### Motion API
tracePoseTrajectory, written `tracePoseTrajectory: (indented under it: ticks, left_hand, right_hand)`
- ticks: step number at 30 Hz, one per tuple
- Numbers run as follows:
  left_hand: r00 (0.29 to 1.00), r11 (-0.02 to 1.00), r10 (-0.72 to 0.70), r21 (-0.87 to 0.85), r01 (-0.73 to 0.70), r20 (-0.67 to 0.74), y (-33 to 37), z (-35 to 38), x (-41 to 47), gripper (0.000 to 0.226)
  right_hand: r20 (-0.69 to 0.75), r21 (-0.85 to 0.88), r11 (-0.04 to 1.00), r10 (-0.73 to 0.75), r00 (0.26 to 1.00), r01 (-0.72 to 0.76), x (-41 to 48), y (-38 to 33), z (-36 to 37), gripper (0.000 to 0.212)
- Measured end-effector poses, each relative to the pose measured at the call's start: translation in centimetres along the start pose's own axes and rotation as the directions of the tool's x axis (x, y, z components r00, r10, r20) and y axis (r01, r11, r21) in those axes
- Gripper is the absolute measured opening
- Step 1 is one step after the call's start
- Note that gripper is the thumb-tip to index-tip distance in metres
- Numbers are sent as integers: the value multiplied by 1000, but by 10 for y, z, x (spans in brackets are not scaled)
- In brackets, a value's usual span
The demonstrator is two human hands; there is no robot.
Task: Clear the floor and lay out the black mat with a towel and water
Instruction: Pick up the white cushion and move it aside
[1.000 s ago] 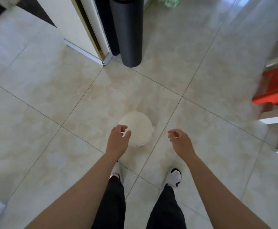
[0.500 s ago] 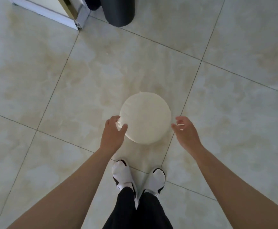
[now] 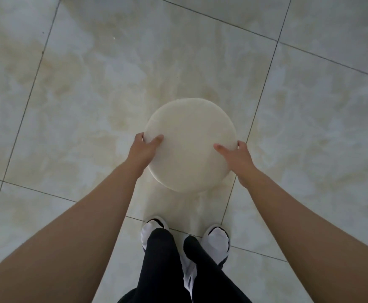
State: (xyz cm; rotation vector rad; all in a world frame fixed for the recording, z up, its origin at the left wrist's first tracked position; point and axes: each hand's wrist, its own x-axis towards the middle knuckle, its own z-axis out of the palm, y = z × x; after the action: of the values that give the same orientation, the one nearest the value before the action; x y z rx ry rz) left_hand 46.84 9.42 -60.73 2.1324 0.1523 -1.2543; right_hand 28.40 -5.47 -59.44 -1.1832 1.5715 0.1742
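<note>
Round cream-white cushion (image 3: 190, 145), one: flanked by loosely open hands half a second ago, now gripped at opposite rims by left hand (image 3: 144, 147) and right hand (image 3: 236, 158), thumbs on top, seemingly lifting off beige tiled floor (image 3: 86, 88); clearing begun.

Head view, straight down at floor (image 3: 73, 110)

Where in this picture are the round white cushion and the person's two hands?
round white cushion (image 3: 189, 141): head view, middle of its top face.
left hand (image 3: 143, 149): head view, back of the hand, gripping the cushion's left edge.
right hand (image 3: 237, 158): head view, back of the hand, gripping the right edge.
</note>
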Motion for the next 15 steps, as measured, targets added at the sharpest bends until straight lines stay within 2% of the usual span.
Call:
tracePoseTrajectory:
  ticks: [4, 5, 7, 9, 15]
  left_hand:
    - [999, 993, -41, -112, 44, 32, 0, 4, 12, 99]
    - [999, 991, -42, -129, 44, 18, 2, 5, 14, 97]
    - [999, 989, -37, -145, 33, -25, 6, 7, 11, 77]
    - [998, 987, -31, -156, 24, -46, 10, 8, 6, 71]
    - [997, 992, 55, -111, -61, -56, 62, 5, -77, 84]
  right_hand:
    - [9, 114, 992, 61, 998, -62, 13, 9, 2, 85]
    - [6, 126, 990, 59, 998, -59, 16, 9, 2, 86]
    - [-11, 154, 987, 41, 999, -38, 16, 7, 0, 82]
    - [-37, 172, 985, 11, 999, -4, 10, 3, -4, 76]
    - [-96, 242, 970, 0, 995, 23, -59, -21, -57, 78]
